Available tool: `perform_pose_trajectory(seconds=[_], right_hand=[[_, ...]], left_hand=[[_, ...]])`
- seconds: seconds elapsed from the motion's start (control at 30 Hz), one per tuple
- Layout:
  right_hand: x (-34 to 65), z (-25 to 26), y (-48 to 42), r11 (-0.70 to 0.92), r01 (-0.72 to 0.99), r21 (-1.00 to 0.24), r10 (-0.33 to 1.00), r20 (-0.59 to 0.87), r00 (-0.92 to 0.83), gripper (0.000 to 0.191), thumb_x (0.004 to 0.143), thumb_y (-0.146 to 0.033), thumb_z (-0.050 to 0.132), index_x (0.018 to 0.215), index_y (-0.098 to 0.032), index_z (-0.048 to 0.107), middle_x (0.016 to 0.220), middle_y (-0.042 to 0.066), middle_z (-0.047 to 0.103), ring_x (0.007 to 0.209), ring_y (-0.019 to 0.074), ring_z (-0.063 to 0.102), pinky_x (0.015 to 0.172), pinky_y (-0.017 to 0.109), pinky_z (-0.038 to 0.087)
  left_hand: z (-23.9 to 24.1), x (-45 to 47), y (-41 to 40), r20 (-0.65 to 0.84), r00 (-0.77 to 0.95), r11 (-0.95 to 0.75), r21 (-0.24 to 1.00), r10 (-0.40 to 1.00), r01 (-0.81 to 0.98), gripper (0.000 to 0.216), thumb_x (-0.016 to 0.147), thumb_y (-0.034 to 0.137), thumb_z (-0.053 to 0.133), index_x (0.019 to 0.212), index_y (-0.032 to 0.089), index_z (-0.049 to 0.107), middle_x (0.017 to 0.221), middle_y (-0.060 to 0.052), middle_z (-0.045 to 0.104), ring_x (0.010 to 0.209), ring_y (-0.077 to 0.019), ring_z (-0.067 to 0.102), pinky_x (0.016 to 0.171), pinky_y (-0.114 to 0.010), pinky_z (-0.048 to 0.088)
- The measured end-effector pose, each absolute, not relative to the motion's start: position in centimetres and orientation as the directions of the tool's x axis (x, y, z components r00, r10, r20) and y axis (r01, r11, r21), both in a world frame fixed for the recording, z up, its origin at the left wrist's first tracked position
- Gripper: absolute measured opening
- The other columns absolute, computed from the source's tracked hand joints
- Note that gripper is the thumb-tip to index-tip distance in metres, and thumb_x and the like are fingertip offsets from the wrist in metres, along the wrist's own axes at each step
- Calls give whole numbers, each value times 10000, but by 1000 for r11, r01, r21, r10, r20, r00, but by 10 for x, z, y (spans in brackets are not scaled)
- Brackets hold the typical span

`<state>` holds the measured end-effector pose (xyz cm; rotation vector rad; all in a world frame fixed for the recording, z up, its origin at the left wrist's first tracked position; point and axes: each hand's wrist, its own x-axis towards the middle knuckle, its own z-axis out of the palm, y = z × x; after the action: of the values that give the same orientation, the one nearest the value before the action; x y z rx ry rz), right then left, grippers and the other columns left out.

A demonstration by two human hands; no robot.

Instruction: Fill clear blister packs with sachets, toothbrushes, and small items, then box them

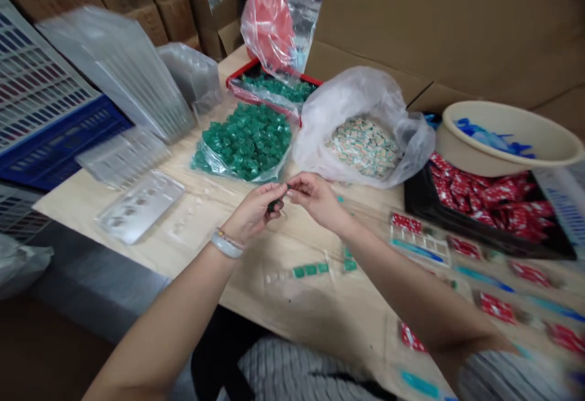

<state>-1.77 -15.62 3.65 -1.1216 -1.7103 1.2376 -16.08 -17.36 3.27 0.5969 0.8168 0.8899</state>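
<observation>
My left hand (256, 209) and my right hand (315, 197) meet above the wooden table (320, 322), fingertips pinched together on a small green packet (278, 201). Just beyond them lies a clear bag of green packets (244, 142). Below my hands a clear plastic tray (297, 273) holds three green packets in a row. A pale bangle circles my left wrist.
A white bag of pale packets (361, 142) sits right of the green bag. A black tray of red packets (493, 203) and a beige bowl (507, 136) stand at right. Filled clear trays (457, 255) lie along the right. Stacked clear trays (123, 66) and a blue crate (41, 114) are at left.
</observation>
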Motion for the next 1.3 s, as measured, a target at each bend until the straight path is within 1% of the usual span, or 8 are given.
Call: perform_pose_trajectory(seconds=[0.27, 0.47, 0.57, 0.67, 0.8, 0.9, 1.1, 1.3], right_hand=[[9, 23, -260, 364, 571, -736, 864, 37, -502, 113, 745, -129, 501, 817, -166, 580, 747, 22, 559, 658, 104, 523, 617, 229, 420], [-5, 7, -288, 628, 717, -303, 708, -159, -688, 165, 809, -171, 462, 857, -155, 620, 820, 92, 590, 850, 208, 492, 720, 338, 379], [-8, 4, -292, 663, 719, -207, 703, -158, -693, 200, 827, -165, 432, 914, -154, 611, 835, 100, 590, 848, 220, 481, 716, 359, 360], [-5, 10, -293, 620, 733, -280, 746, -78, -661, 207, 811, -211, 481, 979, -164, 591, 875, 98, 593, 855, 220, 488, 741, 369, 359], [-7, 21, -291, 439, 677, -590, 856, 47, -515, 149, 812, -202, 465, 895, -175, 586, 827, 63, 597, 800, 168, 525, 723, 313, 399], [-14, 22, -286, 287, 577, -765, 886, -17, -464, 110, 786, -168, 469, 754, -173, 575, 704, 16, 588, 656, 117, 538, 618, 244, 419], [-17, 24, -275, 236, 622, -747, 882, -105, -460, 111, 698, -105, 491, 666, -161, 581, 621, -2, 587, 560, 93, 510, 543, 208, 389], [-11, 30, -266, 90, 599, -796, 837, -265, -478, 89, 685, -126, 491, 669, -151, 575, 554, -28, 551, 497, 73, 456, 504, 194, 366]], left_hand=[[24, -159, -273, -561, 247, 613, 739, 790, -279, 252, 665, 319, 609, 816, 117, 604, 625, 16, 516, 522, -50, 443, 452, -167, 308], [10, -170, -308, -616, 158, 633, 720, 771, -284, 309, 662, 194, 567, 962, 123, 576, 721, -14, 594, 622, -92, 520, 558, -213, 381], [7, -170, -310, -578, 182, 604, 730, 795, -319, 236, 669, 182, 562, 899, 130, 581, 841, -37, 617, 639, -87, 536, 554, -205, 389], [8, -170, -309, -558, 215, 595, 713, 802, -370, 198, 672, 180, 579, 861, 126, 602, 841, -38, 625, 651, -82, 550, 582, -199, 407], [13, -168, -309, -551, 224, 593, 716, 804, -368, 244, 640, 202, 641, 875, 136, 624, 785, -20, 641, 672, -89, 574, 674, -220, 440], [17, -164, -307, -545, 183, 573, 754, 819, -321, 267, 629, 188, 642, 891, 136, 635, 816, -28, 657, 700, -102, 587, 707, -238, 456], [22, -162, -300, -424, 166, 443, 891, 890, -98, 203, 664, 131, 560, 832, 154, 672, 740, -5, 665, 664, -111, 592, 661, -223, 465], [20, -164, -293, -453, 296, 496, 864, 841, -87, 228, 669, 87, 477, 802, 148, 652, 732, 0, 654, 631, -91, 604, 619, -200, 472]])
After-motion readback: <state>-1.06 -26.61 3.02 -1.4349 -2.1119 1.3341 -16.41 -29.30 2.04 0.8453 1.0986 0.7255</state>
